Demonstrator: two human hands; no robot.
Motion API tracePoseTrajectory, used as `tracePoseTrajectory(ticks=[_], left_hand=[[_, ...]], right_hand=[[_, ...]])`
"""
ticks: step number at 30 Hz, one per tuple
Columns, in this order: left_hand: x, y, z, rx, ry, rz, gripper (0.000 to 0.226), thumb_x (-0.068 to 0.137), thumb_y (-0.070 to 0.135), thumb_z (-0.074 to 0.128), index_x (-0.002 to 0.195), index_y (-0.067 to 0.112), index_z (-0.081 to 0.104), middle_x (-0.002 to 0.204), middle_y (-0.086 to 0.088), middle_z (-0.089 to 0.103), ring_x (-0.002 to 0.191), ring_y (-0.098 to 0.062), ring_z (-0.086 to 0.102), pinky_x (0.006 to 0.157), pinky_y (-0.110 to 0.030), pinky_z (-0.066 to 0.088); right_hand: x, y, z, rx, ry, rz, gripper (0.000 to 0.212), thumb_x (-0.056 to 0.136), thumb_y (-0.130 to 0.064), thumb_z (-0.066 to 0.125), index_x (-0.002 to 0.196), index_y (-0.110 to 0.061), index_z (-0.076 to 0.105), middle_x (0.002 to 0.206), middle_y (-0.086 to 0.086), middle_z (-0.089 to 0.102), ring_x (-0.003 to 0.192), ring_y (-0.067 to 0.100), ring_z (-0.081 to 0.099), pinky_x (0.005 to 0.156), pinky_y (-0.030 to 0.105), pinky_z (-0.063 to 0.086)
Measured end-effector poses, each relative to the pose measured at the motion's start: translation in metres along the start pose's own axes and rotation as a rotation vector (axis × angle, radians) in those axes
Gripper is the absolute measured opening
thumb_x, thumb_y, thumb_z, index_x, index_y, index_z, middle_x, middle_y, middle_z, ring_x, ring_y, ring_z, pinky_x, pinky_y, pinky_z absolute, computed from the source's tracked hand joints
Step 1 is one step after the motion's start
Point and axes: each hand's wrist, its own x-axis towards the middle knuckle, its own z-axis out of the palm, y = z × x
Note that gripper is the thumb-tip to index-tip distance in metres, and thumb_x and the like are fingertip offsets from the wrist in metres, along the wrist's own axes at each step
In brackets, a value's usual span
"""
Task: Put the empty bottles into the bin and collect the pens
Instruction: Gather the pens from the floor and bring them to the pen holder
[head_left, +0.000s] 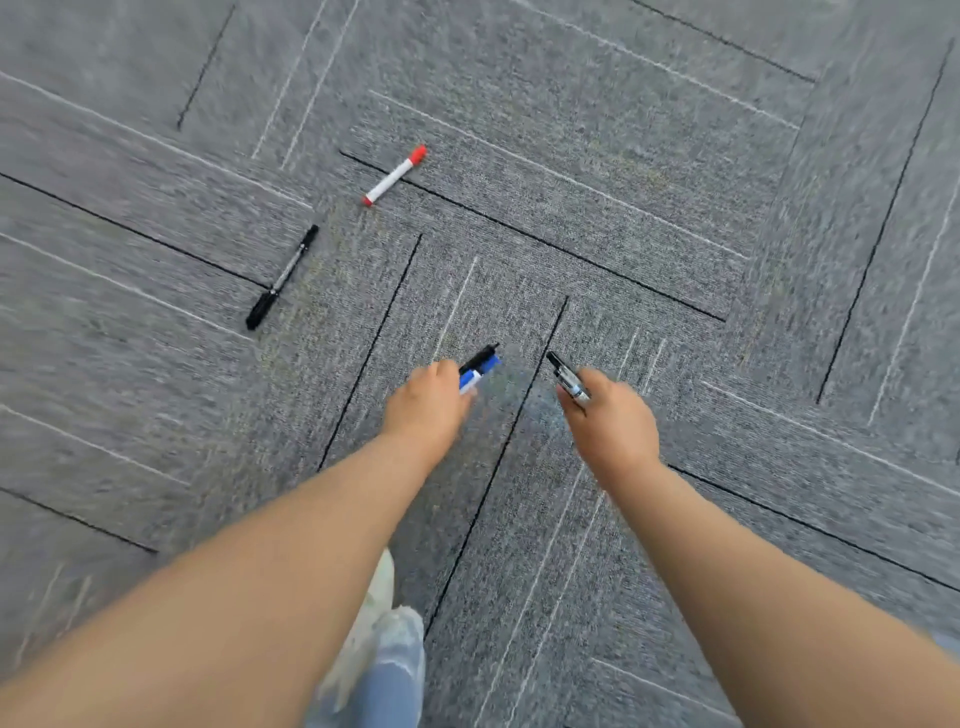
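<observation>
Two pens lie loose on the grey carpet: a white marker with a red cap (395, 175) at the upper middle, and a black pen (282, 277) to its lower left. My left hand (427, 405) is closed around a blue-and-white pen and a black one (479, 367), whose tips stick out past my fingers. My right hand (613, 423) grips a black and silver pen (568, 378) pointing up and left. Both hands hover over the floor, well below and to the right of the loose pens. No bottles or bin are in view.
Grey carpet tiles (649, 208) with black and white lines fill the view. My pale shoe (371, 613) and a light-blue jeans leg (397, 675) show at the bottom centre, between my forearms.
</observation>
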Motion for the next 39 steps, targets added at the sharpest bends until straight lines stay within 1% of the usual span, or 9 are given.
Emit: tracePoseTrajectory(ticks=[5,12,17,19,22,28,32,35,39], left_hand=[[-0.018,-0.056,-0.096,-0.071,0.004,-0.238,0.031,0.098,0.026,0.041,0.118,0.002,0.043,0.122,-0.019,0.057,0.113,-0.037,0.056,0.086,-0.043,0.044],[0.02,-0.133,-0.147,-0.204,0.092,-0.347,0.021,0.095,0.006,0.04,0.115,0.004,0.036,0.112,-0.022,0.06,0.101,-0.04,0.058,0.076,-0.042,0.042],[0.058,-0.168,-0.129,-0.118,0.158,-0.384,0.026,0.095,0.028,0.047,0.114,0.013,0.038,0.087,-0.009,0.059,0.076,-0.029,0.055,0.059,-0.033,0.04],[0.071,-0.175,-0.123,-0.074,0.183,-0.326,0.032,0.092,0.04,0.051,0.109,0.014,0.042,0.094,-0.006,0.058,0.081,-0.025,0.057,0.059,-0.031,0.04],[0.083,-0.171,-0.111,-0.068,0.229,-0.207,0.037,0.087,0.045,0.054,0.109,0.016,0.047,0.106,0.0,0.053,0.082,-0.014,0.051,0.066,-0.028,0.043],[0.098,-0.165,-0.109,-0.072,0.201,-0.19,0.033,0.088,0.038,0.058,0.106,0.012,0.049,0.095,0.002,0.042,0.074,-0.012,0.049,0.057,-0.025,0.04],[0.106,-0.159,-0.106,-0.036,0.165,-0.207,0.027,0.091,0.033,0.055,0.106,0.011,0.05,0.096,-0.003,0.051,0.082,-0.019,0.055,0.07,-0.033,0.051],[0.111,-0.157,-0.103,-0.024,0.133,-0.225,0.025,0.091,0.028,0.054,0.109,0.01,0.051,0.101,-0.006,0.056,0.09,-0.024,0.057,0.07,-0.033,0.044],[0.106,-0.15,-0.105,-0.058,0.085,-0.253,0.028,0.089,0.027,0.056,0.108,0.008,0.048,0.091,-0.005,0.05,0.079,-0.021,0.049,0.064,-0.031,0.039]], right_hand=[[0.006,-0.113,-0.05,-0.073,-0.132,-0.148,0.027,0.098,-0.032,0.043,0.111,-0.013,0.056,0.097,0.013,0.068,0.089,0.034,0.063,0.065,0.034,0.046],[0.086,-0.211,-0.056,-0.352,-0.132,-0.336,0.033,0.094,-0.007,0.04,0.125,-0.014,0.049,0.106,0.015,0.064,0.094,0.035,0.061,0.07,0.037,0.046],[0.152,-0.226,-0.029,-0.513,-0.045,-0.355,0.036,0.089,0.003,0.036,0.119,-0.014,0.044,0.075,0.005,0.05,0.066,0.027,0.052,0.06,0.033,0.041],[0.171,-0.231,-0.019,-0.54,-0.019,-0.436,0.038,0.088,0.005,0.037,0.121,-0.013,0.044,0.088,0.006,0.054,0.068,0.027,0.054,0.058,0.035,0.045],[0.188,-0.238,-0.005,-0.573,-0.031,-0.537,0.033,0.093,-0.006,0.045,0.125,-0.013,0.046,0.118,0.01,0.052,0.073,0.025,0.053,0.059,0.034,0.045],[0.195,-0.237,0.007,-0.545,-0.062,-0.473,0.03,0.092,-0.023,0.054,0.119,-0.01,0.048,0.129,0.012,0.047,0.09,0.03,0.065,0.062,0.035,0.049],[0.195,-0.229,0.005,-0.531,-0.075,-0.466,0.036,0.093,-0.032,0.052,0.12,-0.009,0.049,0.139,0.011,0.041,0.093,0.026,0.065,0.063,0.033,0.047],[0.192,-0.224,0.005,-0.5,-0.094,-0.487,0.034,0.094,-0.032,0.049,0.119,-0.009,0.047,0.125,0.01,0.049,0.082,0.022,0.06,0.061,0.03,0.047],[0.179,-0.216,-0.005,-0.347,-0.113,-0.46,0.025,0.095,-0.027,0.049,0.111,-0.009,0.042,0.084,0.002,0.055,0.057,0.013,0.048,0.045,0.024,0.036]])
